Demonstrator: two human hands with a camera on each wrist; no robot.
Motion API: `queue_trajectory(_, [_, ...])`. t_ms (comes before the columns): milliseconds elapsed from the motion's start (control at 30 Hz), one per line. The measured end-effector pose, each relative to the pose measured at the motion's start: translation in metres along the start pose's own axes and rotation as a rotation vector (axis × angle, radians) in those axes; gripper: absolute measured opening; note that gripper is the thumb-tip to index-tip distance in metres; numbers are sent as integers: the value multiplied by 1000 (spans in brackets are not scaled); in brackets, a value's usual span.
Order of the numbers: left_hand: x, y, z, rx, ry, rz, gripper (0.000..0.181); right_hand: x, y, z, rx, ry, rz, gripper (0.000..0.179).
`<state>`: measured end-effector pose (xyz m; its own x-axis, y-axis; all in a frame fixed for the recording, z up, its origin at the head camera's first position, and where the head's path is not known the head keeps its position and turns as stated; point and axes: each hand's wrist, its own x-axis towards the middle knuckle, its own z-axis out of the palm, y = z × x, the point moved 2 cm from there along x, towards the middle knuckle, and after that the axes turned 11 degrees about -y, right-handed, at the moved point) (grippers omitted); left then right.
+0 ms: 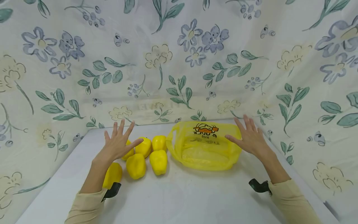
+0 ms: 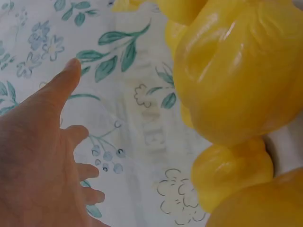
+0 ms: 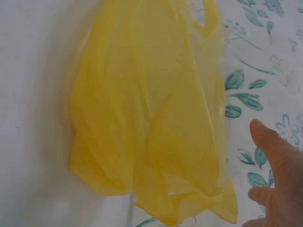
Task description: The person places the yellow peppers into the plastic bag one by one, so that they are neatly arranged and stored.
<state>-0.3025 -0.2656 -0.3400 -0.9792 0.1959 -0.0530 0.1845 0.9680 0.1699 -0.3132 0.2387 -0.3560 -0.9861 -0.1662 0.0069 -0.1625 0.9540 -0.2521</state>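
Note:
Several yellow bell peppers (image 1: 135, 166) stand in a loose group on the left half of the table. My left hand (image 1: 117, 144) is held over them with fingers spread, holding nothing; in the left wrist view a large bell pepper (image 2: 241, 71) is beside the hand. Right of the peppers lies a thin yellow plastic bag (image 1: 207, 155) with a printed cartoon logo, its handle opening towards the peppers. My right hand (image 1: 250, 138) is raised at the bag's right end, fingers spread and empty. In the right wrist view the thumb points towards the bag (image 3: 151, 104).
A white table (image 1: 179, 196) carries everything. Behind it and along its sides hangs a flower-patterned cloth (image 1: 156, 77). Each wrist bears a black strap mount (image 1: 258, 186) at the beige sleeve's cuff.

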Motion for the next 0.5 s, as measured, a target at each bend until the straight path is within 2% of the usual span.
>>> queue_trajectory(300, [-17,-18,11,-66,-63,6,92,-9,3,2,73,-29,46,91])
queue_trajectory(500, [-35,-32,19,-105,-106,-32,91,-15,5,8,134,-63,68,91])
